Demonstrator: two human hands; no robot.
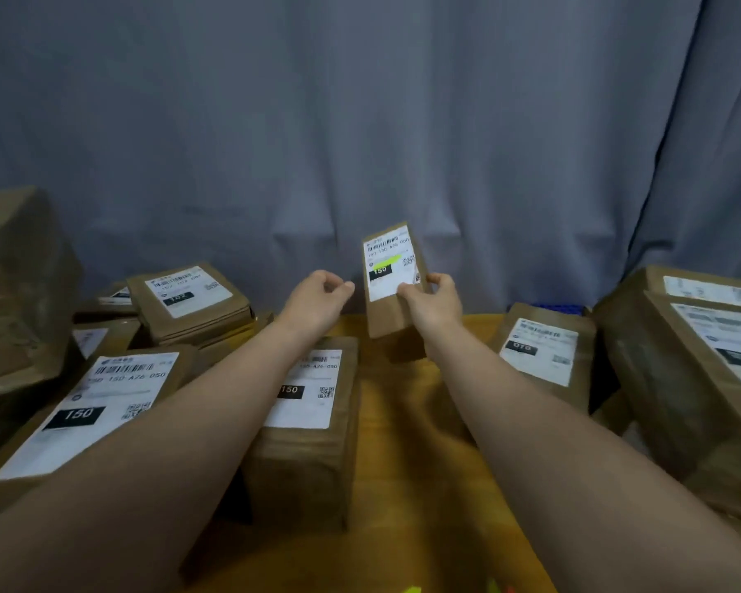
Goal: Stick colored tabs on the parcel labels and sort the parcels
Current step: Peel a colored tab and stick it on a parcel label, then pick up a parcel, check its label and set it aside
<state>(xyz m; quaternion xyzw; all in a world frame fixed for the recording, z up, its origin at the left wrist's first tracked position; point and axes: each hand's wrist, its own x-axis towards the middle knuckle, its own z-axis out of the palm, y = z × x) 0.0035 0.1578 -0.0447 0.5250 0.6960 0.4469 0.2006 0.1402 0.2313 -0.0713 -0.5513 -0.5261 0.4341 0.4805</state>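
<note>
1. The right hand (pixel 435 301) grips a small brown parcel (pixel 386 321) by its right edge, fingers curled round it, and holds it nearly upright over the far part of the desk (pixel 403 442). I cannot tell whether its bottom touches the wood.
2. Its label (pixel 388 284) faces the camera and reads 150. A green tab (pixel 386 261) lies stuck across it, just above the black number block.
3. The left hand (pixel 317 301) hovers just beside the parcel's left edge, apart from it. Its fingers are curled, tip near thumb, and nothing shows between them.
4. Under the arms lies a second parcel marked 150 (pixel 309 421). A larger one with the same number (pixel 82 413) lies to its left.
5. Farther left, a parcel marked 102 (pixel 189 301) tops a stack. At right a labelled parcel (pixel 544 348) lies beside large boxes (pixel 659 378).
6. Loose bright tabs (pixel 412 589) — green and orange — show at the near edge, and a grey curtain (pixel 360 122) hangs behind.
</note>
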